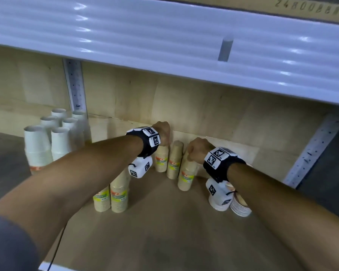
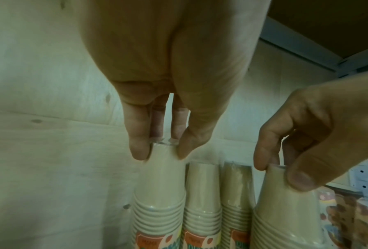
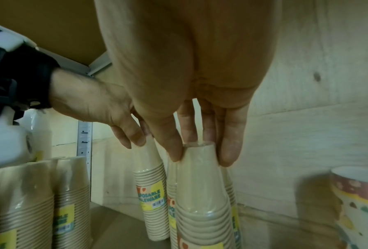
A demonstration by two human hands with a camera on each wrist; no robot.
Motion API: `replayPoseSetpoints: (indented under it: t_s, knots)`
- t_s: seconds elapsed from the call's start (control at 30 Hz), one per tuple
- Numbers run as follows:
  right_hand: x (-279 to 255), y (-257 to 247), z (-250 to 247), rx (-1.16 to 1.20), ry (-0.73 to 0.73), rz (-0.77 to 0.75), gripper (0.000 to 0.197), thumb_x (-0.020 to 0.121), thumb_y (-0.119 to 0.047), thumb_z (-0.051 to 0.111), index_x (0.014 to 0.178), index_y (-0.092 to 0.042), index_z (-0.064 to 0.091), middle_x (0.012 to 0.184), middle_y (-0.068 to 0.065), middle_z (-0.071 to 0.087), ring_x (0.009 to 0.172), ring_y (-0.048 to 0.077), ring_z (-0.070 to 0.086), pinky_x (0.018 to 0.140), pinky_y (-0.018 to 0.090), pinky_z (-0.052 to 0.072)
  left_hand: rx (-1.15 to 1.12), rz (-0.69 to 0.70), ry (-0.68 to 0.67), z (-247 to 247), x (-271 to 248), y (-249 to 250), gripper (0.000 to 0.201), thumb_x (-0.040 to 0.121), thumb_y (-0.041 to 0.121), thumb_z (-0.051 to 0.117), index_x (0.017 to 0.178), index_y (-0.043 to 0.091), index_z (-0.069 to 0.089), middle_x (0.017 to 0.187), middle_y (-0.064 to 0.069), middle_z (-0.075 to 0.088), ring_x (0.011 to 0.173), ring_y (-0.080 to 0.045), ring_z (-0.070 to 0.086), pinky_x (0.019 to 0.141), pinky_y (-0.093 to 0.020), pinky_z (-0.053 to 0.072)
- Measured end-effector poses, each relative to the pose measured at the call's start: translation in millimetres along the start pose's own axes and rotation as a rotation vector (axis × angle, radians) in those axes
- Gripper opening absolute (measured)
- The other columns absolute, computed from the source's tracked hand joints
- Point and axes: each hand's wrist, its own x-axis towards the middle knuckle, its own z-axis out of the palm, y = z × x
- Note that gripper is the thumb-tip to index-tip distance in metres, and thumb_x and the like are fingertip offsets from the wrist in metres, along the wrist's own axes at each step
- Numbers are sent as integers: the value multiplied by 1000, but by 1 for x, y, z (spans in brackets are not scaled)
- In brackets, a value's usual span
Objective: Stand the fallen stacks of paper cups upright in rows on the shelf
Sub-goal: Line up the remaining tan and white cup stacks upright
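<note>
Several plastic-wrapped stacks of tan paper cups stand upside down on the wooden shelf (image 1: 164,231). My left hand (image 1: 161,133) pinches the top of the back-left stack (image 1: 161,159) with thumb and fingers, shown close in the left wrist view (image 2: 160,185). My right hand (image 1: 196,151) grips the top of the stack (image 1: 186,173) nearer the front right, and its fingers (image 3: 230,151) curl round that stack (image 3: 202,193). An untouched stack (image 1: 174,159) stands between the two. Two more tan stacks (image 1: 118,192) stand upright in front of my left wrist.
White cup stacks (image 1: 47,137) stand in rows at the far left of the shelf. Patterned cups (image 1: 241,204) sit under my right wrist. The wooden back wall (image 1: 204,106) is just behind my hands, and a white upper shelf (image 1: 164,45) hangs overhead.
</note>
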Motion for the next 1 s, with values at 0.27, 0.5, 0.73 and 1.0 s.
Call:
replayPoseSetpoints:
  t_s: [0.27, 0.5, 0.73, 1.0]
  knots:
    - [15, 6, 4, 16, -27, 5, 28, 83, -16, 66, 109, -5, 69, 113, 11, 67, 102, 26, 65, 81, 30, 53, -84, -5, -3, 12, 18, 0, 29, 85, 11, 66, 112, 0, 68, 115, -14, 67, 101, -29, 67, 71, -29, 51]
    - [19, 4, 5, 7, -56, -9, 28, 80, -17, 71, 106, -5, 70, 109, 11, 68, 98, 26, 66, 82, 34, 56, -80, -1, -2, 20, 23, -1, 25, 86, 9, 65, 108, -1, 67, 114, -16, 68, 102, -30, 66, 71, -30, 50]
    - [17, -1, 5, -27, -67, 0, 30, 82, -16, 71, 109, -4, 68, 112, 12, 67, 101, 27, 65, 86, 34, 55, -102, 40, 35, 13, 15, -6, 29, 88, 9, 60, 116, 2, 65, 119, -14, 66, 106, -29, 64, 89, -36, 55]
    - [13, -26, -3, -61, 0, -33, 24, 80, -13, 68, 102, -5, 71, 107, 10, 69, 94, 25, 67, 71, 26, 52, -81, 39, 43, -26, -9, -18, 31, 85, 7, 67, 115, -2, 67, 106, -9, 57, 91, -21, 55, 73, -31, 48]
